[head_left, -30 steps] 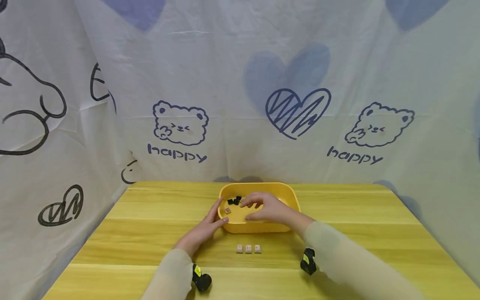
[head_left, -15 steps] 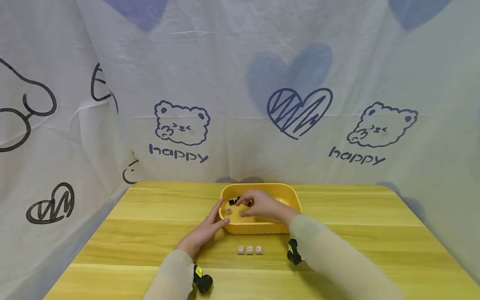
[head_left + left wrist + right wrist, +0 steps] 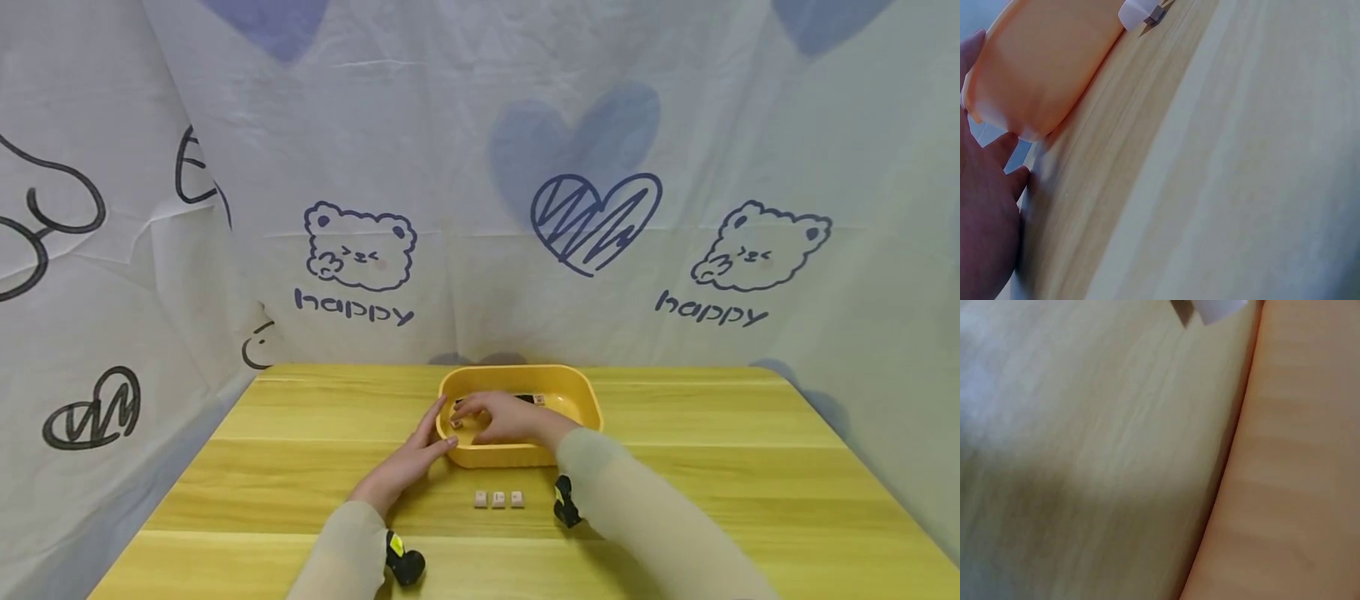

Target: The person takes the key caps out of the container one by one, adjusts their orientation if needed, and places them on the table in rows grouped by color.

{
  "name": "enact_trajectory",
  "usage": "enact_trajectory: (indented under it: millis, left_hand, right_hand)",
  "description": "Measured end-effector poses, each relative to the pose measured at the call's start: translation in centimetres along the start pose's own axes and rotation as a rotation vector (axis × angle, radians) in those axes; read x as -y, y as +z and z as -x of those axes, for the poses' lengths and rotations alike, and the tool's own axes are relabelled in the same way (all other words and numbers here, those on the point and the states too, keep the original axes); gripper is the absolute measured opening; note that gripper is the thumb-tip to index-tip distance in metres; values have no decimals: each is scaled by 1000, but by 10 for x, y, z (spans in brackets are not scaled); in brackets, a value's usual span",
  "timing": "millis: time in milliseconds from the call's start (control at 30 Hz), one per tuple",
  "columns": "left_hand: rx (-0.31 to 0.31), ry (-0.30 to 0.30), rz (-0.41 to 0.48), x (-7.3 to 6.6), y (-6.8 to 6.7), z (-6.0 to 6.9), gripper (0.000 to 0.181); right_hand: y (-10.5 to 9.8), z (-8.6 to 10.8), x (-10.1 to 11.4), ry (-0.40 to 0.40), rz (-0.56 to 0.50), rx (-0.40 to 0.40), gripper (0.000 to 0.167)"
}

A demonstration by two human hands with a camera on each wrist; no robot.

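In the head view a yellow plastic bin [image 3: 517,457] stands on the table. My left hand [image 3: 405,467] holds its left end, thumb at the near rim and fingers along the outer side. The left wrist view shows this hand [image 3: 985,212] against the bin wall [image 3: 1054,69]. My right hand [image 3: 506,418] reaches inside, fingers and thumb apart, above a pale keycap [image 3: 456,424] near the left end. Black keycaps [image 3: 526,400] and another pale keycap [image 3: 539,400] show behind the right hand, which partly hides the contents. The right wrist view shows only the bin's side [image 3: 1291,462], not the fingers.
Three pale keycaps [image 3: 498,500] sit in a row on the wooden table [image 3: 675,483], just in front of the bin. A patterned white cloth [image 3: 480,275] hangs behind the table and on its left. Dark wrist cameras [image 3: 405,562] are worn at both sleeves.
My right hand has moved left within the bin, toward the pale keycap at the left end. Keycaps behind it now show on its right. The left hand has stayed on the bin.
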State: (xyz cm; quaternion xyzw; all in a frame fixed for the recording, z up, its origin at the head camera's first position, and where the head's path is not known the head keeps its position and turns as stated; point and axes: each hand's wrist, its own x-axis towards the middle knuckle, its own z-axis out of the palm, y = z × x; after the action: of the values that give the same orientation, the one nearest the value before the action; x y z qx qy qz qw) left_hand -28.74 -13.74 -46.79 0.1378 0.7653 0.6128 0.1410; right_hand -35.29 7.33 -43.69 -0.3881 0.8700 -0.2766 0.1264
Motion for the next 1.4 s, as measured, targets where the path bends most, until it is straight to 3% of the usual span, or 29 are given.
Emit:
enact_trajectory:
  millis: [200,400,967,1200,1400]
  left_hand:
    - [13,12,5,1,1,-1,76]
    - [30,16,24,1,2,-2,76]
    - [5,6,-5,2,3,-3,76]
    - [-5,15,-12,4,3,-3,75]
    - [-7,11,-23,4,1,-3,75]
  right_hand:
    - [3,-3,-3,-75,93,38,46]
    - [6,-5,-7,-75,155,34,46]
    - [7,-1,-4,77,51,-37,16]
    - [-1,8,4,137,-37,-78,12]
    - [-13,16,6,100,-43,-107,16]
